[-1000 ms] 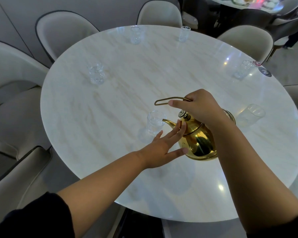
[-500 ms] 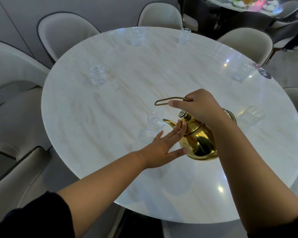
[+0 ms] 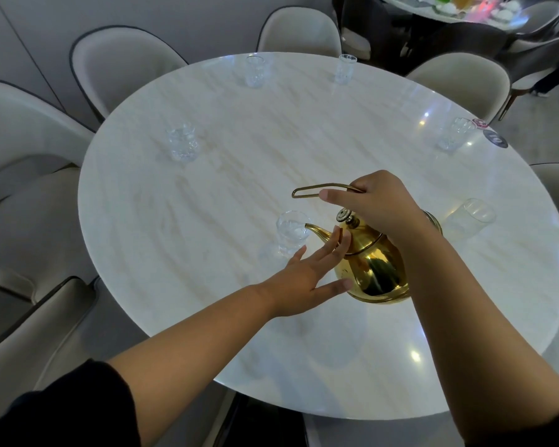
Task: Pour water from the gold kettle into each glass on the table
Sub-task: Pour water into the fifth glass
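My right hand point(image 3: 375, 208) grips the thin handle of the gold kettle point(image 3: 373, 269), which is tilted left with its spout tip over the rim of a clear glass point(image 3: 291, 232) near the table's middle. My left hand point(image 3: 307, 279) lies flat with fingers spread, its fingertips resting on the kettle's body. Other clear glasses stand around the round marble table point(image 3: 207, 221): one at the left point(image 3: 181, 143), two at the far edge point(image 3: 255, 71) point(image 3: 345, 68), one at the right rim point(image 3: 455, 133) and one just behind my right wrist point(image 3: 468, 217).
Padded beige chairs point(image 3: 123, 69) ring the table on the left, far and right sides. Two round stickers point(image 3: 495, 138) sit on the right rim. A second dark table point(image 3: 449, 14) with dishes stands at the back right.
The hands and kettle hold almost the same pose; the view has shifted slightly, and the spout stays over the near glass.
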A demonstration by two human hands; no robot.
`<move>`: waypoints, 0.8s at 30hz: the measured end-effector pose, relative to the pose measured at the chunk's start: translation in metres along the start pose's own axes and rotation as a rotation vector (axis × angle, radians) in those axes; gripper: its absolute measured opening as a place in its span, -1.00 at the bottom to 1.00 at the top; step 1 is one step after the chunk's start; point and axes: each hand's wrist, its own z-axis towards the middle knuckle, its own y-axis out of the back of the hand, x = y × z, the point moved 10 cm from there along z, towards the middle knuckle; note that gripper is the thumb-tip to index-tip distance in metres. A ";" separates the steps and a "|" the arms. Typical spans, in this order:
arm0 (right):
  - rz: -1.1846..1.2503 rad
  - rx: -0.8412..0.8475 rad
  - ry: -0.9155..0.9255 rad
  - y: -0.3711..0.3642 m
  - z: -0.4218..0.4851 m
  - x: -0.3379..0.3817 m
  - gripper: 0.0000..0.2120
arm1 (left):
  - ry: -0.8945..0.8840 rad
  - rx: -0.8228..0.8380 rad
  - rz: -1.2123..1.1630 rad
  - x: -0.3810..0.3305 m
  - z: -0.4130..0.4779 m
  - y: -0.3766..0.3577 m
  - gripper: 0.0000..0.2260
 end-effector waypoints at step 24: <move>0.852 -0.306 -0.222 -0.008 -0.096 -0.109 -0.52 | 0.031 -0.076 0.366 -0.019 -0.021 -0.040 -0.41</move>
